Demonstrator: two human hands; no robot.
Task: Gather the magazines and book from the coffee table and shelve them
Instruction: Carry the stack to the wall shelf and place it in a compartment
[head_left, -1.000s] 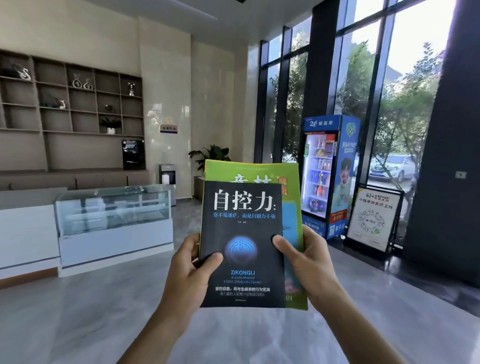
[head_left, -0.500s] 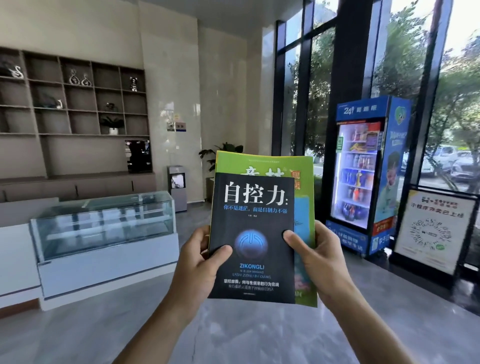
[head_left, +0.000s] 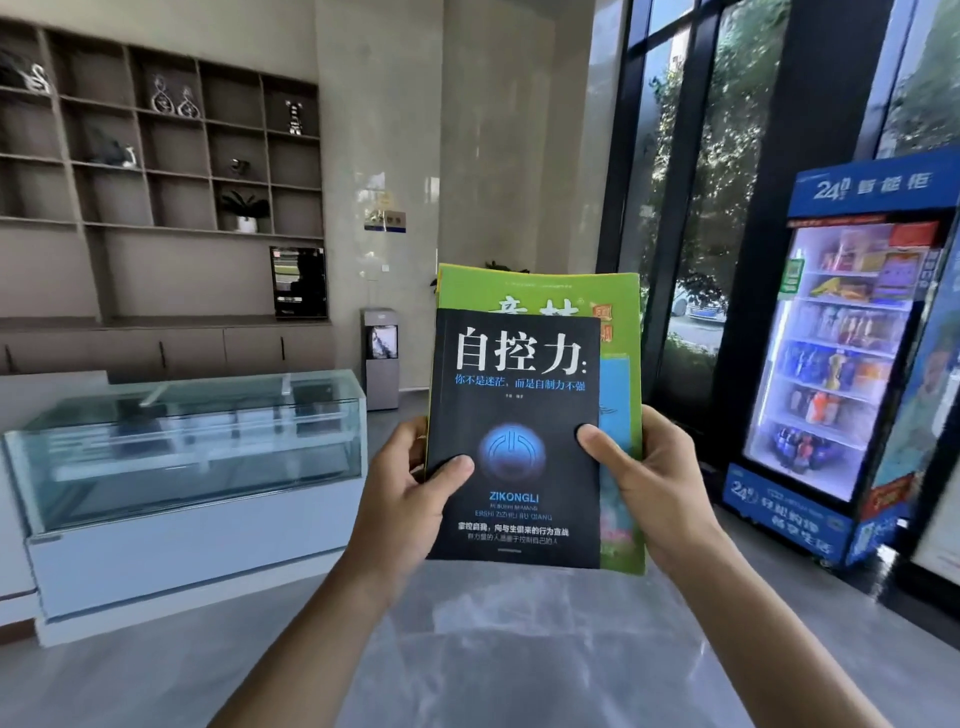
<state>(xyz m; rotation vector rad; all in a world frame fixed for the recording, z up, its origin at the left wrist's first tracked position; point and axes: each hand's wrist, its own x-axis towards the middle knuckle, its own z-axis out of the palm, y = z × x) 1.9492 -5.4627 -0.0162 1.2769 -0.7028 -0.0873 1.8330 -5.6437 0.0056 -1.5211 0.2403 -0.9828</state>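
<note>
I hold a stack upright in front of me with both hands. On top is a black book (head_left: 519, 395) with white Chinese title and a blue glowing emblem. Behind it green magazines (head_left: 618, 312) stick out at the top and right. My left hand (head_left: 410, 499) grips the stack's left edge, thumb on the black cover. At the right edge my right hand (head_left: 649, 483) grips it, thumb on the cover too. A wall shelf unit (head_left: 156, 156) with square cubbies stands at the far left.
A glass display counter (head_left: 182, 447) stands at the left on the grey marble floor (head_left: 493, 649). A lit blue vending machine (head_left: 852, 353) stands at the right before tall windows. A small grey dispenser (head_left: 380, 358) sits by the back wall.
The view has swung left and moved forward: the vending machine slid right, the shelf and counter look closer. Both hands keep the same grip on the stack.
</note>
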